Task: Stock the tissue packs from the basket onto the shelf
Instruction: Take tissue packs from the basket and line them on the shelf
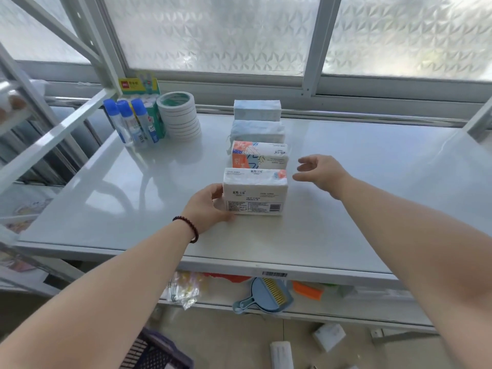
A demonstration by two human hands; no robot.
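Several tissue packs stand in a row running front to back on the white shelf. The nearest white pack stands upright with its barcode side facing me. My left hand holds its left end, thumb at the top and fingers at the bottom. Behind it are an orange and white pack and two pale blue packs. My right hand hovers just right of the front pack, fingers spread, touching nothing. A corner of the dark basket shows at the bottom left.
Blue-capped glue bottles, a green box and a stack of tape rolls stand at the shelf's back left. A lower shelf holds a blue dustpan, plastic bags and an orange brush. White packs lie on the floor.
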